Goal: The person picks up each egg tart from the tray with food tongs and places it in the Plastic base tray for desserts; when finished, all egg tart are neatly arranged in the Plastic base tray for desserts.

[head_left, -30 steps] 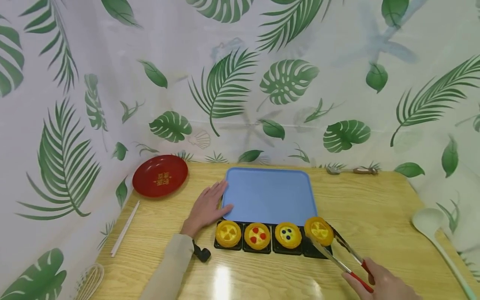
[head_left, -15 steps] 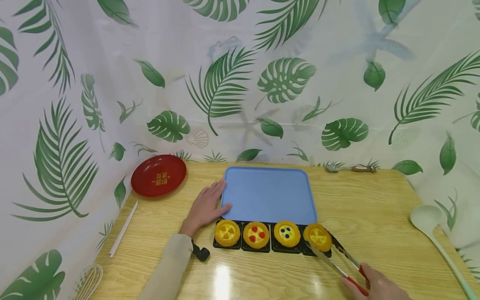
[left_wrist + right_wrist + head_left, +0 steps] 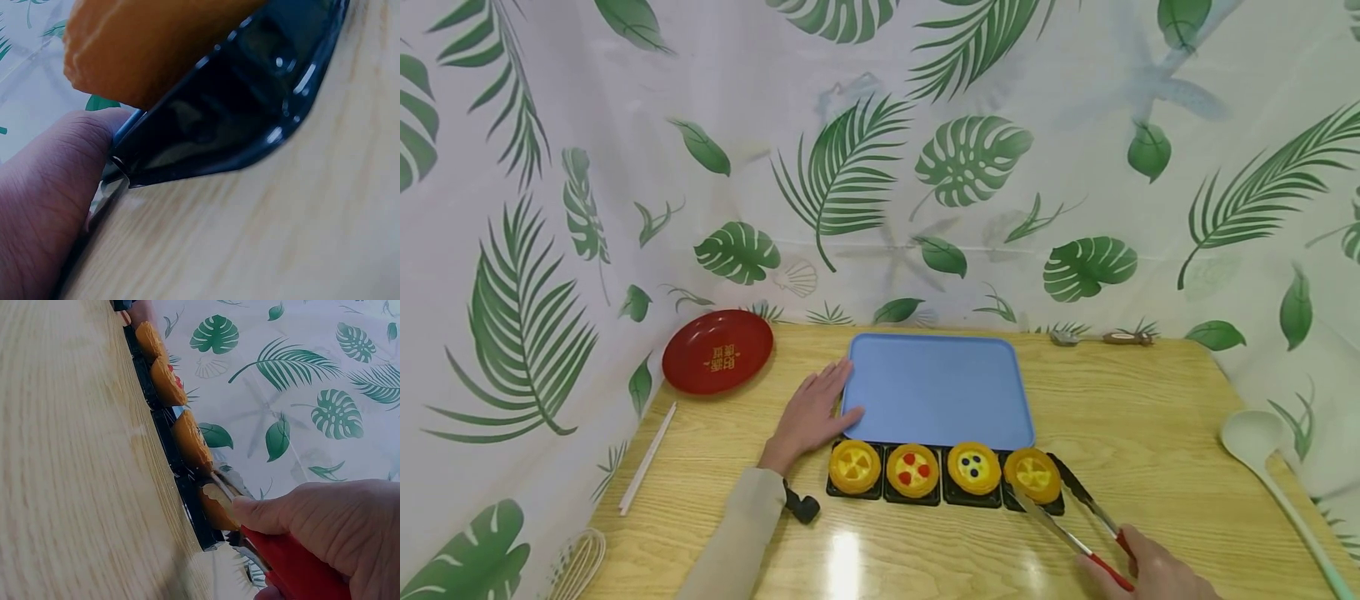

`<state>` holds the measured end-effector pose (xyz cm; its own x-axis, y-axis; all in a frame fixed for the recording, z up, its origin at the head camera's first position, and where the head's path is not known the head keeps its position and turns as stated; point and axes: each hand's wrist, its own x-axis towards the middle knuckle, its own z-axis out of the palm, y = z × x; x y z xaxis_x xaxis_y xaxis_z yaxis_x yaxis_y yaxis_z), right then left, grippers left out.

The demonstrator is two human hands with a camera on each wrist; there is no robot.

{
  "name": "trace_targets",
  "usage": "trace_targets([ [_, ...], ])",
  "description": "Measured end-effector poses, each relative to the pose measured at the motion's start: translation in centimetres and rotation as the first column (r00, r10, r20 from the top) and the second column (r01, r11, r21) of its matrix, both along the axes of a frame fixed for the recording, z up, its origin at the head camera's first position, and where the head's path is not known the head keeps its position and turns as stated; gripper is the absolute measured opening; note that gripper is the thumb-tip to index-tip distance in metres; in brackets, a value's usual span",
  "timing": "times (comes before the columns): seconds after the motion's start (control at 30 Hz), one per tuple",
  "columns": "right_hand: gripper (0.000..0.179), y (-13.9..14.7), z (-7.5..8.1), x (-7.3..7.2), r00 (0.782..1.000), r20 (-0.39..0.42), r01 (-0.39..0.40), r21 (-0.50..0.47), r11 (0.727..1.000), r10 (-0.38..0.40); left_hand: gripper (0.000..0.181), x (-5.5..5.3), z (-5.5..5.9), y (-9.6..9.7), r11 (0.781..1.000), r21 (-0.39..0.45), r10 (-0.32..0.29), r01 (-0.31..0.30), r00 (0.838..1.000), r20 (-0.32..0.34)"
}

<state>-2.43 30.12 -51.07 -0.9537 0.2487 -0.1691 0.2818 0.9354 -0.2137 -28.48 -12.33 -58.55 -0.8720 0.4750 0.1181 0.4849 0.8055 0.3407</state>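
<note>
My left hand (image 3: pixel 811 412) lies flat with fingers spread along the left edge of a blue tray (image 3: pixel 940 392). In the head view, my right hand (image 3: pixel 1157 568) holds red-handled metal tongs (image 3: pixel 1067 536). The tong arms stand spread on either side of the rightmost egg tart (image 3: pixel 1032 475), the left tip at its rim and the right tip a little apart. That tart sits in a black square holder (image 3: pixel 1054 507). Left of it, a tart with blue dots (image 3: pixel 973 468), one with red pieces (image 3: pixel 913 471) and a yellow-wedged tart (image 3: pixel 854 467) sit in similar holders.
A red plate (image 3: pixel 718 352) and white chopsticks (image 3: pixel 649 458) lie on the left, with a whisk (image 3: pixel 580 562) at the front left. A pale ladle (image 3: pixel 1255 437) lies at the right edge. Small brown-handled cutlery (image 3: pixel 1127 337) lies along the back. A leaf-print curtain (image 3: pixel 880 167) closes off the back.
The right hand has lowered the rightmost tart into its black holder, and the tongs have spread off it. The left hand has stayed at the tray's edge.
</note>
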Motion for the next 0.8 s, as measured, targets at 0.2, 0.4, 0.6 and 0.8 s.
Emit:
trace_targets([
  [0.2,0.067,0.5,0.5,-0.3,0.996,0.092,0.012,-0.093,0.996,-0.003,0.090,0.0,0.0,0.0,1.000,0.000,-0.005,0.005,1.000,-0.003],
  [0.4,0.064,0.5,1.7,-0.5,1.000,0.001,0.021,-0.121,0.992,-0.021,0.090,-0.1,0.0,-0.1,1.000,-0.005,-0.007,0.007,1.000,-0.013],
  [0.6,0.066,1.1,2.7,-1.7,1.000,0.001,-0.011,-0.167,0.986,0.012,0.090,-0.1,0.1,-0.1,1.000,0.000,-0.002,0.002,1.000,-0.012],
  [0.8,0.060,1.9,2.2,-2.8,0.982,-0.188,-0.014,-0.157,0.987,-0.016,0.090,0.0,-0.1,0.0,1.000,0.008,-0.005,0.005,1.000,-0.003],
])
